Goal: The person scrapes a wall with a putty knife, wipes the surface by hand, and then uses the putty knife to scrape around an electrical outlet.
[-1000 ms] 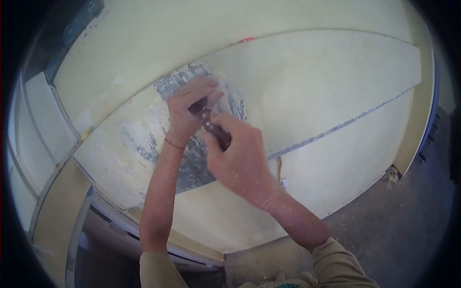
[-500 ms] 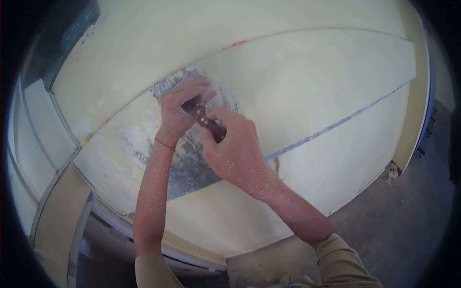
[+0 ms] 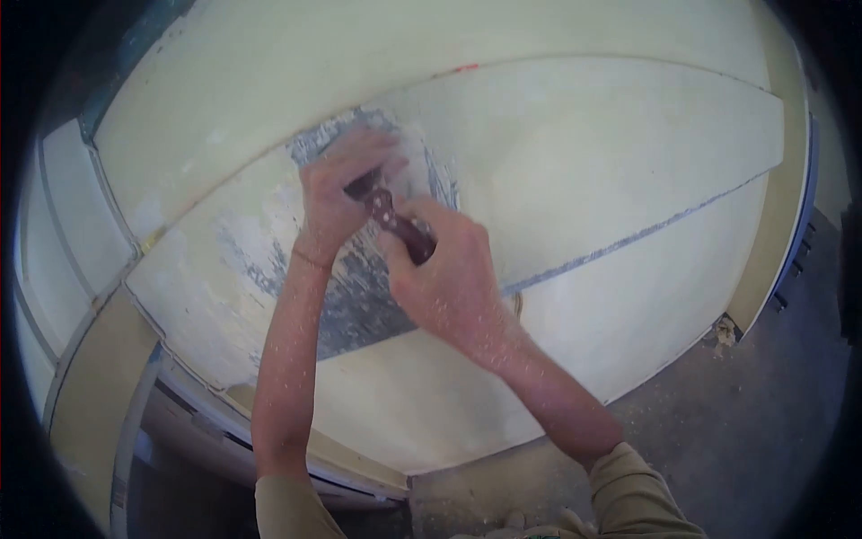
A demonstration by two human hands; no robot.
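A dark reddish-brown handled tool (image 3: pixel 409 235), speckled with pale flakes, lies against a large cream panel (image 3: pixel 611 144). My right hand (image 3: pixel 449 269) is wrapped round its handle. At the tool's upper left end, my left hand (image 3: pixel 346 184) presses over it with bent, somewhat blurred fingers. The tool's working edge is hidden under my left hand. Around and below both hands is a patch of scraped grey surface (image 3: pixel 364 310) with ragged paint edges. Pale flakes cling to both forearms.
A grey seam line (image 3: pixel 620 244) crosses the panel to the right. White framed panels (image 3: pixel 76 216) stand at the left edge. A blue-edged piece (image 3: pixel 799 216) is at the far right, above the grey floor (image 3: pixel 718 422). A small crumpled scrap (image 3: pixel 724 331) lies by the panel's lower right corner.
The view has shifted slightly. Both hands and the tool appear a little further right in the frame, with the same hold on the tool.
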